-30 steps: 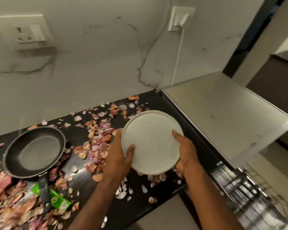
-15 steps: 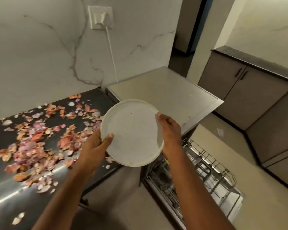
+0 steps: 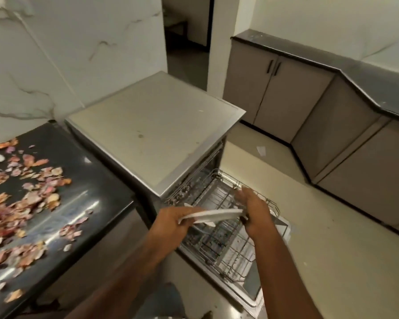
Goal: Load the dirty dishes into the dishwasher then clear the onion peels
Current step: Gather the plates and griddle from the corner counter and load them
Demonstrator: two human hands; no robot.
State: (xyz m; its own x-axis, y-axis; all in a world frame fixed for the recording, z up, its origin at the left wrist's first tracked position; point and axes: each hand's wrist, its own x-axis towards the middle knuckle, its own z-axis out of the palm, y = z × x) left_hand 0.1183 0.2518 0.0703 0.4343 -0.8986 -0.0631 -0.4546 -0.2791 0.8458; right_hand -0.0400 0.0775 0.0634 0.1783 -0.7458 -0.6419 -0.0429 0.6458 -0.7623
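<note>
White plate (image 3: 213, 214) edge-on between left hand (image 3: 171, 221), right hand (image 3: 255, 211), seemingly gripped

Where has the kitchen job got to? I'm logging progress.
Done: dishwasher open, its rack pulled out, seemingly without dishes. In hand: left hand and right hand hold the white plate edge-on over that rack. Left: racking it, then clearing the onion peels off the black counter.

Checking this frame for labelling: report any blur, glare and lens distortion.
Head view: motion blur smears the right hand, the plate and the rack; ceiling-light glare streaks the black counter beside the onion peels; wide-angle distortion bends the cabinets and walls.
</note>
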